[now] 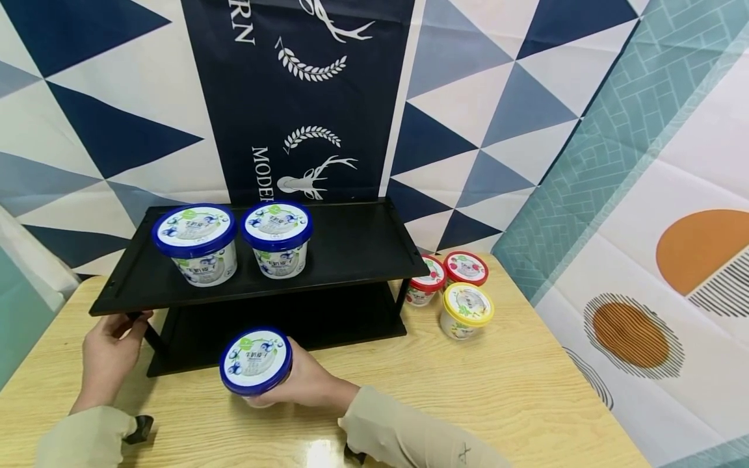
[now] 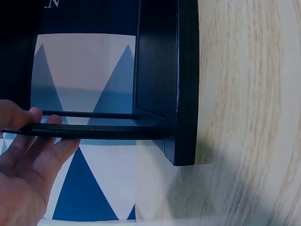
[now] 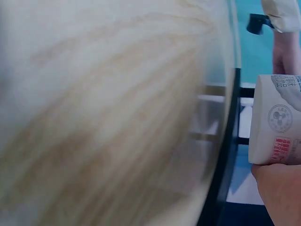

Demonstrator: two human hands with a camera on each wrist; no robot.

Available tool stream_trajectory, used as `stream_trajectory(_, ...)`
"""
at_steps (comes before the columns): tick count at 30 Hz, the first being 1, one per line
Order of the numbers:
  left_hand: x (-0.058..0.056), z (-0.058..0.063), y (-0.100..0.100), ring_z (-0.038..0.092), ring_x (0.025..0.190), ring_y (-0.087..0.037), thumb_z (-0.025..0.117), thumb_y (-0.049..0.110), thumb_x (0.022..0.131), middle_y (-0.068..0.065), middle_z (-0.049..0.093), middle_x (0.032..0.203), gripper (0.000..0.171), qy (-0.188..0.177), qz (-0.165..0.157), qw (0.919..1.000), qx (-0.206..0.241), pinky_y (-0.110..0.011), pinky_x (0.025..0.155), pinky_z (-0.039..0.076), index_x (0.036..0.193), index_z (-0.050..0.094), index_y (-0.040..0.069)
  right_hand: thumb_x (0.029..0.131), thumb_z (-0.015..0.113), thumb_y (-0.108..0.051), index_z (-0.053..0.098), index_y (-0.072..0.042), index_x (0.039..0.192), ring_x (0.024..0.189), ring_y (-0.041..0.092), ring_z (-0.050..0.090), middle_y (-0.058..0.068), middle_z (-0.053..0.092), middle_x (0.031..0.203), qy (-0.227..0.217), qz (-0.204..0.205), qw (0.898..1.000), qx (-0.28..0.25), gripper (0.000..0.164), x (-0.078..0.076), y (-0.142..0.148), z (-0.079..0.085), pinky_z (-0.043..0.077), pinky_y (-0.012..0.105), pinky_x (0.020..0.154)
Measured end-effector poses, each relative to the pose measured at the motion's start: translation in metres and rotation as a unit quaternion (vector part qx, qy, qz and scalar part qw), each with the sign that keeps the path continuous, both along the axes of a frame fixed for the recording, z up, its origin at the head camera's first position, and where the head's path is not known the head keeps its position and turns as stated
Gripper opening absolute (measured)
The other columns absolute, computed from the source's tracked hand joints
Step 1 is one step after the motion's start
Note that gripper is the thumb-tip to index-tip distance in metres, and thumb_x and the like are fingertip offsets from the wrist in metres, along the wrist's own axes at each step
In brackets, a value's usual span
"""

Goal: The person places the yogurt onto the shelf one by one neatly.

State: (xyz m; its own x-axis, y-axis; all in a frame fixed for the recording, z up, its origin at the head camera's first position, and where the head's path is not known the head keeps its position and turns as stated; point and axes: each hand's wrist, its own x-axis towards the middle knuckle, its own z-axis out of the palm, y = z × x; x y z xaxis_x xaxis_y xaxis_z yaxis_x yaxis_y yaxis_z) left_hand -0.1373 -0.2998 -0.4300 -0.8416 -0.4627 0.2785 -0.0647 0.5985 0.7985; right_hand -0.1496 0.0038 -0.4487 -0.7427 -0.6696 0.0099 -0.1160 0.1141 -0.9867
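My right hand (image 1: 307,383) grips a blue-lidded tub (image 1: 255,361) with blueberry pictures, held upright in front of the black two-tier shelf (image 1: 351,244). In the right wrist view the printed side of this tub (image 3: 277,120) shows beside part of the hand (image 3: 277,193). At the shelf's left front corner, my left hand (image 1: 111,354) pinches the thin black post (image 2: 103,132), thumb on one side and fingers on the other. Two more blue-lidded tubs stand on the upper tier: one at the left (image 1: 199,244) and one nearer the middle (image 1: 277,239).
Right of the shelf, two red-lidded tubs (image 1: 465,268) and a yellow-lidded tub (image 1: 467,311) stand close together on the wooden table (image 1: 468,396). A patterned cloth (image 1: 456,97) hangs right behind the shelf. The lower tier (image 1: 281,318) lies under the upper one.
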Motion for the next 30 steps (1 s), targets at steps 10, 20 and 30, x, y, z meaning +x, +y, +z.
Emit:
stream_trajectory(10,0.003,-0.002,-0.001,0.036,0.081,0.026,0.050,0.019,0.095,0.040,0.042,0.082,0.020,-0.008,0.001,1.0000,0.003,0.004,0.067,0.034,0.108,0.061,0.008,0.068,0.082,-0.008,0.032,-0.034,0.137,0.120,0.005,0.047,-0.010,0.048,0.130,0.022,-0.022,0.999,-0.019,0.089,0.000,0.018,0.021,0.033,0.024,0.107)
stream_trajectory(20,0.002,0.000,-0.001,0.035,0.080,0.026,0.050,0.018,0.095,0.039,0.041,0.083,0.025,-0.008,0.002,1.0000,-0.001,0.003,0.068,0.035,0.111,0.059,0.002,0.069,0.080,-0.005,0.033,-0.025,0.138,0.118,0.008,0.050,-0.002,0.049,0.131,0.071,-0.023,0.997,-0.032,0.086,-0.004,0.033,0.044,0.038,0.022,0.105)
stream_trajectory(30,0.002,0.000,-0.001,0.038,0.079,0.028,0.052,0.015,0.093,0.043,0.042,0.080,0.019,0.021,-0.014,0.9997,-0.001,0.004,0.066,0.035,0.106,0.062,0.004,0.071,0.076,-0.003,0.030,-0.019,0.140,0.118,0.014,0.051,0.008,0.046,0.134,0.074,-0.021,0.996,-0.035,0.085,-0.006,0.051,0.068,0.044,0.022,0.100)
